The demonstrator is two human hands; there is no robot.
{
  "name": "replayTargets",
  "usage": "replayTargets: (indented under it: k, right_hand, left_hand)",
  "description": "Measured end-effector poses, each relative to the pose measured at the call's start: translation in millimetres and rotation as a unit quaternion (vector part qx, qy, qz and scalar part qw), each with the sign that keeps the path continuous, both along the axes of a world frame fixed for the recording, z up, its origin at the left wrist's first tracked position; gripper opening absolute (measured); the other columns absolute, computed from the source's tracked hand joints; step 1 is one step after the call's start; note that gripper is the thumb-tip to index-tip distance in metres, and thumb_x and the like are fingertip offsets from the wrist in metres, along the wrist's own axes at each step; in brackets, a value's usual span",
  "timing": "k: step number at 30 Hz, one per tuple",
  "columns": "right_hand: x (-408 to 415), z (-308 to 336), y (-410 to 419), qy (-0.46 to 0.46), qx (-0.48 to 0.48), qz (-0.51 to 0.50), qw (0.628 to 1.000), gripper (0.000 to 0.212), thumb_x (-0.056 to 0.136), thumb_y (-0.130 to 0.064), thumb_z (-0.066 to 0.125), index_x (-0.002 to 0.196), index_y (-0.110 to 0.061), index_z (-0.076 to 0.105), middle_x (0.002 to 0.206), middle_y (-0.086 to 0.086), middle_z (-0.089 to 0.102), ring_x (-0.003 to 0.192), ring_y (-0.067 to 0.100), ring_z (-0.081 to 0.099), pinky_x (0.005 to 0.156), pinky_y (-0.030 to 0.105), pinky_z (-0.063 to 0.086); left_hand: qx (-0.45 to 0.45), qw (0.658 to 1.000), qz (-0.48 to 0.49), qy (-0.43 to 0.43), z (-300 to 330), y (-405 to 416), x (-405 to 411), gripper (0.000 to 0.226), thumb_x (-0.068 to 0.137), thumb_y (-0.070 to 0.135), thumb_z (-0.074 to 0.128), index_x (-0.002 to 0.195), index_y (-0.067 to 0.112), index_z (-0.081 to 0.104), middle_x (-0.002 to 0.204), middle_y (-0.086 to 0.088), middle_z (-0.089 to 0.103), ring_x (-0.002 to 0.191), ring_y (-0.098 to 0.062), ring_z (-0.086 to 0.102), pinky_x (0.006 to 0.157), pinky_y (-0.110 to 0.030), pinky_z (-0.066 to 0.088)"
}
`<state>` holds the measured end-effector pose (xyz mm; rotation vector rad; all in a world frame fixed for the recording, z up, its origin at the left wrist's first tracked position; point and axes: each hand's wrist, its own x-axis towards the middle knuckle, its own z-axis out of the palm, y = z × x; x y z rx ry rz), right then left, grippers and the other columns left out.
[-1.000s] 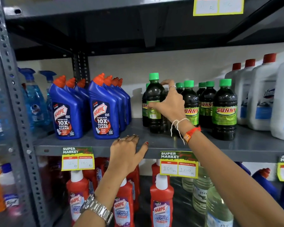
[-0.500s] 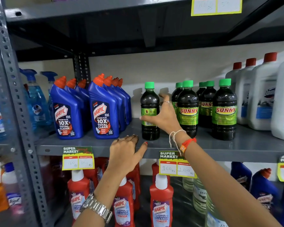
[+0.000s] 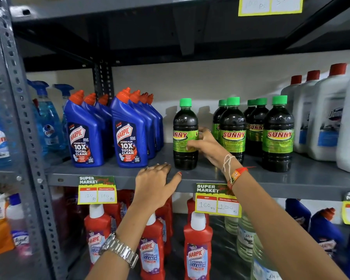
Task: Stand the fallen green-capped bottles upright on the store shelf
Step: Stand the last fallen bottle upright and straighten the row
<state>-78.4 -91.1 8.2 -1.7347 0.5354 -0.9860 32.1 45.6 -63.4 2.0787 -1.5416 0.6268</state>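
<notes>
A dark green-capped bottle (image 3: 185,136) with a green SUNNY label stands upright near the front of the grey shelf (image 3: 113,172). My right hand (image 3: 205,145) grips its label from the right side, fingers wrapped around it. To its right stand several more green-capped bottles (image 3: 277,134), all upright, in two rows. My left hand (image 3: 157,183) rests flat on the shelf's front edge, fingers spread, just left of the held bottle's base, holding nothing. No fallen bottle is visible.
Blue Harpic bottles (image 3: 129,132) with orange caps stand left of the held bottle. White jugs (image 3: 323,118) with red caps fill the right end. Blue spray bottles (image 3: 49,122) sit beyond the upright post (image 3: 22,118). Red Harpic bottles (image 3: 197,245) crowd the shelf below.
My right hand brought the bottle out from among the others and set it upright at the front, label now turned forward. My left hand has stayed on the shelf edge.
</notes>
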Motion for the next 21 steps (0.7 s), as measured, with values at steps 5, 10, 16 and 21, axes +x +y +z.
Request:
replayTargets:
  k: [5, 10, 16, 21]
  right_hand:
    - [6.5, -8.7, 16.6, 0.160, -0.219, -0.199, 0.942, 0.102, 0.042, -0.060, 0.079, 0.121, -0.007, 0.041, 0.115, 0.008, 0.051, 0.111, 0.022, 0.050, 0.098, 0.039, 0.045]
    - [10.6, -10.6, 21.0, 0.129, -0.253, -0.236, 0.929, 0.090, 0.049, -0.046, 0.081, 0.117, -0.009, 0.035, 0.103, 0.004, 0.056, 0.102, 0.026, 0.058, 0.086, 0.036, 0.049]
    - [2.3, -4.7, 20.7, 0.109, -0.179, -0.124, 0.970, 0.076, 0.060, -0.025, 0.081, 0.110, -0.014, 0.025, 0.084, -0.013, 0.052, 0.088, 0.012, 0.057, 0.072, 0.017, 0.044]
    - [-21.1, -12.8, 28.2, 0.052, -0.263, -0.187, 0.945, 0.073, 0.063, -0.026, 0.080, 0.120, -0.014, 0.037, 0.083, -0.026, 0.040, 0.079, -0.003, 0.043, 0.060, 0.009, 0.034]
  left_hand:
    - [-0.013, 1.000, 0.002, 0.001, -1.0, 0.0, -0.9, 0.070, 0.079, 0.060, 0.022, 0.125, 0.020, 0.057, 0.134, 0.000, 0.058, 0.123, -0.016, 0.053, 0.097, -0.031, 0.037]
    - [-0.017, 1.000, 0.001, 0.002, -1.6, -1.0, -0.4, 0.070, 0.079, 0.060, 0.022, 0.125, 0.020, 0.057, 0.134, 0.001, 0.058, 0.122, -0.015, 0.053, 0.096, -0.030, 0.038]
    - [-0.027, 1.000, 0.000, -0.002, -1.7, -1.2, -0.1, 0.066, 0.080, 0.059, 0.025, 0.122, 0.021, 0.059, 0.131, 0.002, 0.061, 0.118, -0.015, 0.056, 0.094, -0.032, 0.039]
    - [-0.016, 0.999, -0.001, 0.029, 1.7, -0.4, 0.5, 0.069, 0.077, 0.061, 0.026, 0.126, 0.023, 0.056, 0.135, 0.003, 0.057, 0.121, -0.016, 0.053, 0.096, -0.033, 0.037]
